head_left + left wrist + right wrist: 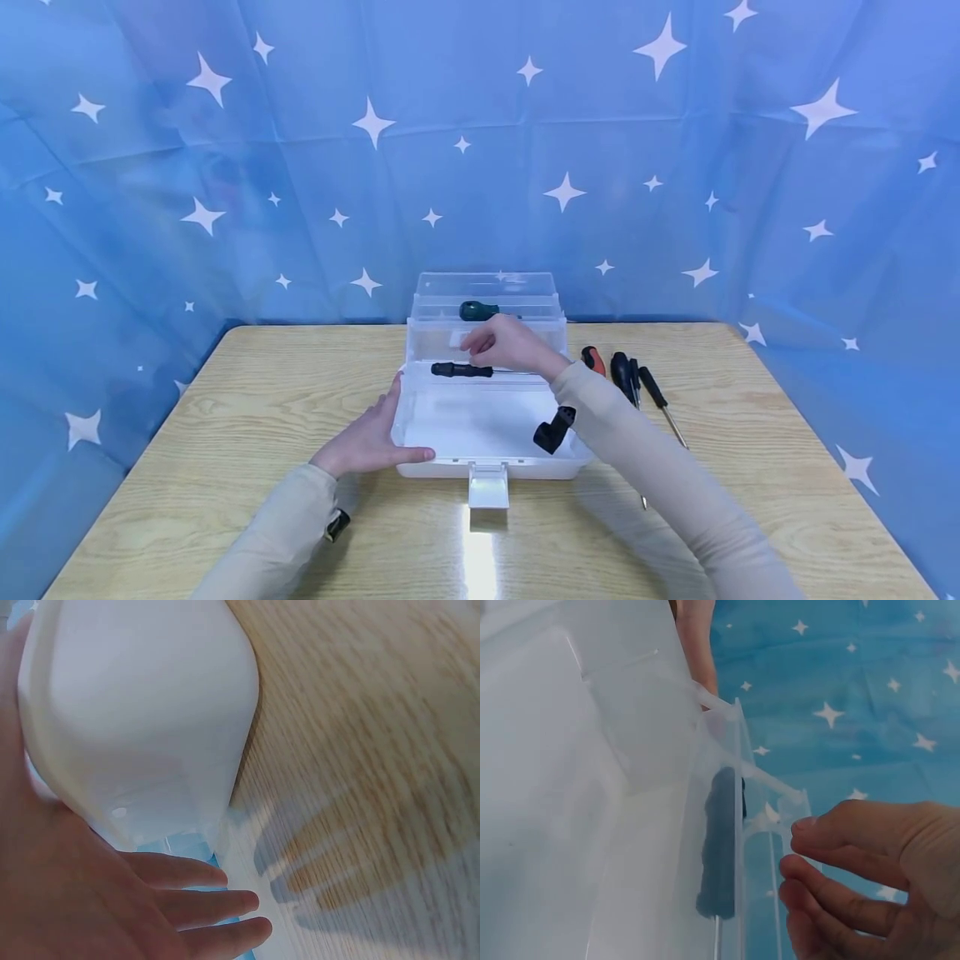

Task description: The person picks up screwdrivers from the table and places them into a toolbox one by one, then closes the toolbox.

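Observation:
A white toolbox [480,417] stands with its clear lid raised and its tiered trays spread behind the base. My left hand [367,435] rests against its left side, thumb along the front rim; in the left wrist view the fingers [217,906] extend straight past the wall. My right hand [510,342] hovers over the trays with loosely bent fingers and nothing between them. Just below it, a black-handled screwdriver [462,370] lies in the lower tray, seen through the clear wall in the right wrist view. A green-handled screwdriver [477,311] sits in the upper tray.
Right of the toolbox, several tools lie on the wooden table [300,375]: an orange-and-black handle [593,360], a thick black handle [622,375] and a slim black screwdriver [653,387]. My right forearm partly covers them. The front latch [488,488] hangs open. A starry blue curtain closes off the back.

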`<state>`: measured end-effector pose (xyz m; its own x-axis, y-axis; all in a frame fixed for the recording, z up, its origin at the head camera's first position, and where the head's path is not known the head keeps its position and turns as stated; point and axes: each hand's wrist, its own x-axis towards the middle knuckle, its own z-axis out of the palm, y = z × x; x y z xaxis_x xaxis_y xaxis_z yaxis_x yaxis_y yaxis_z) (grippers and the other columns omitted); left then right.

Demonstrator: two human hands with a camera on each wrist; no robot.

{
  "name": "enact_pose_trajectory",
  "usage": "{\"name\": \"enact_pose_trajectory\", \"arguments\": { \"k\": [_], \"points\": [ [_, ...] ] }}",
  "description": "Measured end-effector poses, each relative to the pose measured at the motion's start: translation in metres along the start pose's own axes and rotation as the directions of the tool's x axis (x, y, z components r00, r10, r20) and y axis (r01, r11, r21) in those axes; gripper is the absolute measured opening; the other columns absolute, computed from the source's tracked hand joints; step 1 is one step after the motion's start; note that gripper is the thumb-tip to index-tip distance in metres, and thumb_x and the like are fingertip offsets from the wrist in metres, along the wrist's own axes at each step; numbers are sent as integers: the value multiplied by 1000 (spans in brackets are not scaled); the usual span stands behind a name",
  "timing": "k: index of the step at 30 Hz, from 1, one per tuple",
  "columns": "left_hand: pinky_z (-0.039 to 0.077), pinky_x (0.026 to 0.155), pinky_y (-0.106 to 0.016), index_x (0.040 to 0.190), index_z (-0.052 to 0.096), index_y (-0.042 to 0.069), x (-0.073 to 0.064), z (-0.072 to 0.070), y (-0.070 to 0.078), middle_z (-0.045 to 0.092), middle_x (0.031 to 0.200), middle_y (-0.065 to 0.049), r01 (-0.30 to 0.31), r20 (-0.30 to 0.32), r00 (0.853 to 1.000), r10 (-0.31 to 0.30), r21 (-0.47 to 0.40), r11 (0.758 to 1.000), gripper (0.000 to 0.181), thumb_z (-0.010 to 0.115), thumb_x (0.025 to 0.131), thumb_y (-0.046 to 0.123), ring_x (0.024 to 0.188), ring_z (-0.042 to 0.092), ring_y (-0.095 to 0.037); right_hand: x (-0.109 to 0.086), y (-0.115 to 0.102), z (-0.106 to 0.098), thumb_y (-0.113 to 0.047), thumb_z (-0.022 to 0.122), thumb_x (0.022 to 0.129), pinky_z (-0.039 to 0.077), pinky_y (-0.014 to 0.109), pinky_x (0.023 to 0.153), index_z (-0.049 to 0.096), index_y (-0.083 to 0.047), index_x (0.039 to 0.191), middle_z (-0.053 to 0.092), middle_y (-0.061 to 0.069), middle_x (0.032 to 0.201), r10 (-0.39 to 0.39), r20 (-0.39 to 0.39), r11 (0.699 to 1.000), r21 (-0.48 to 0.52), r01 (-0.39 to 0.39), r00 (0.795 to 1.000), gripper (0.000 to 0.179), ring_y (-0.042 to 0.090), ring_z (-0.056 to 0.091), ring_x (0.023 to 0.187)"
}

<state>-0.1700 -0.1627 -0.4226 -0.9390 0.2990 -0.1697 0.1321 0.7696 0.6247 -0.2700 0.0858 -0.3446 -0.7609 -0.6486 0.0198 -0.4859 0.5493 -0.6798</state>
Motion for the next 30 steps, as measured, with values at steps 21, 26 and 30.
{"name": "enact_pose_trajectory", "arguments": {
  "k": [21, 26, 30],
  "points": [
    [27, 106, -59, 154, -6, 6, 0, 1, -1, 18, 152, -33, -6, 5, 1000, 7, -25, 1000, 126, 77, 74, 57, 137, 23, -47, -48, 18, -44, -4, 66, 89, 54, 36, 74, 70, 3, 111, 69, 13, 102, 49, -62, 999, -19, -51, 997, 23, 22, 64, 88],
    [27, 106, -59, 154, -7, 7, 0, 0, 0, 18, 152, -32, 4, 16, 1000, -3, -36, 999, 126, 76, 74, 58, 137, 23, -48, -66, 33, -55, -5, 66, 90, 54, 35, 71, 70, 3, 112, 70, 11, 100, 72, -68, 995, -60, -76, 995, 24, 22, 65, 86],
    [29, 106, -58, 154, -9, 8, -1, 0, 1, 14, 155, -28, -3, 23, 1000, 4, -63, 998, 127, 77, 75, 56, 137, 26, -46, -79, 44, -64, -5, 66, 90, 54, 36, 71, 69, 4, 113, 70, 12, 99, 96, -71, 993, -59, -100, 993, 25, 23, 65, 86]
  ]
}}
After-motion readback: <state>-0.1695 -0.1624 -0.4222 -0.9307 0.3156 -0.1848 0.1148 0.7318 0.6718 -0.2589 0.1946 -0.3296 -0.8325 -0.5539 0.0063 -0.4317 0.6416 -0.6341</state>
